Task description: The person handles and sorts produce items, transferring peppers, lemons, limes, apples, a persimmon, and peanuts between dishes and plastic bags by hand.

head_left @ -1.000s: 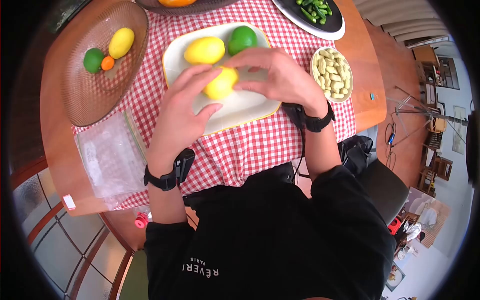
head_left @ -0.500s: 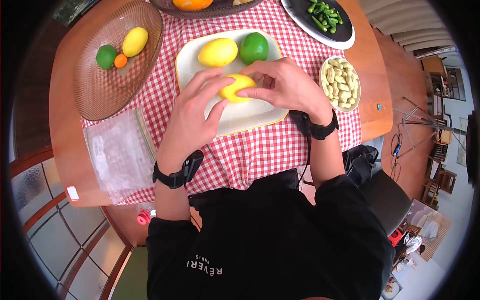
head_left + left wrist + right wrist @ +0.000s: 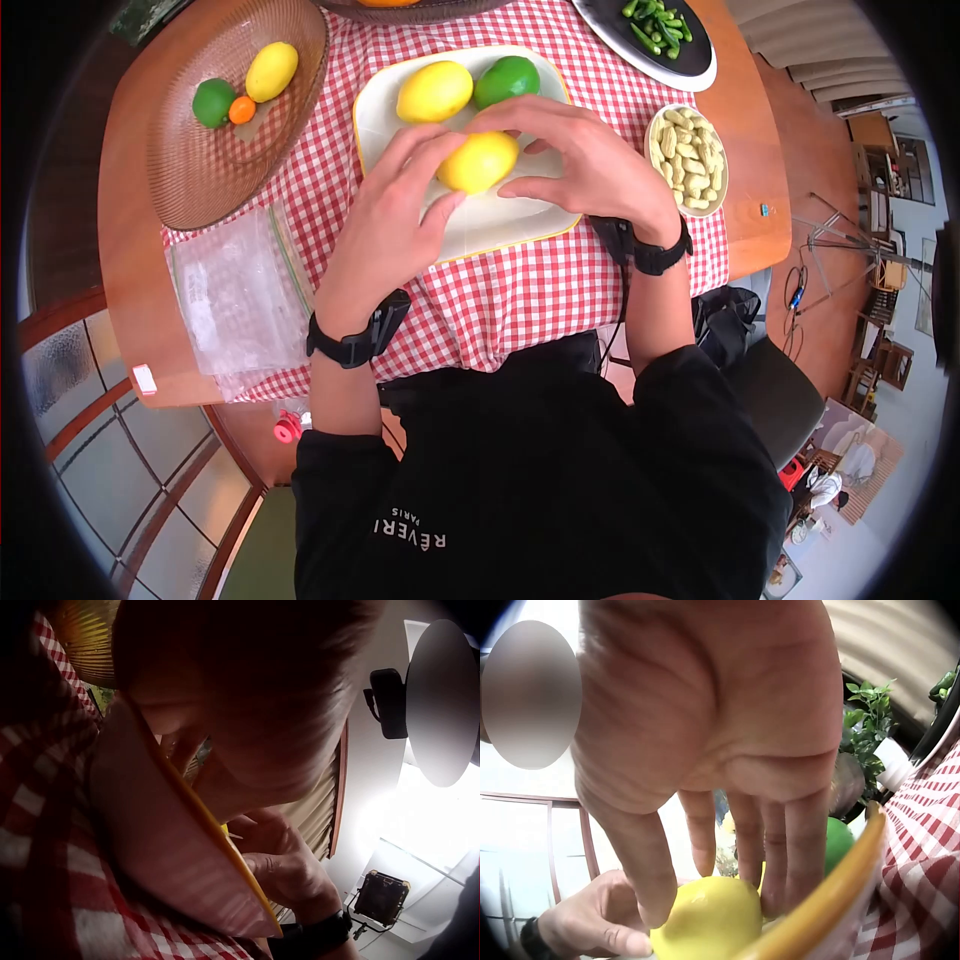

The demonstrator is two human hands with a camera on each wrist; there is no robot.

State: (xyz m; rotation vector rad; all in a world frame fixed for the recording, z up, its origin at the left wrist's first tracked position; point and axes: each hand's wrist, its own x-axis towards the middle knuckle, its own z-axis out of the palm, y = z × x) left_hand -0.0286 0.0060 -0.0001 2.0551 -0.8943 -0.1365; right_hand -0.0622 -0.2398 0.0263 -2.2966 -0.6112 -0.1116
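A yellow lemon [image 3: 478,162] sits between my two hands over a white plate [image 3: 475,228] with a yellow rim. My left hand [image 3: 385,220] curls about its left side, fingertips at the upper edge and thumb tip at the lower edge. From the right, my right hand [image 3: 590,165] arches over it, fingers along the far side and thumb near the lower right. The right wrist view shows that thumb against the lemon [image 3: 709,919]. Just behind, a second lemon [image 3: 435,92] and a green lime [image 3: 508,82] lie on the plate.
A ribbed brown bowl [image 3: 180,165] with a lemon, a green fruit and a small orange fruit stands left. Below it lies a clear zip bag [image 3: 240,300]. Peanuts fill a bowl [image 3: 688,160] at right; green peppers [image 3: 655,25] lie on a black plate behind it.
The lemon between my hands has turned and shows a rounder outline than half a second ago. My right thumb has shifted off its near face toward its lower right edge.
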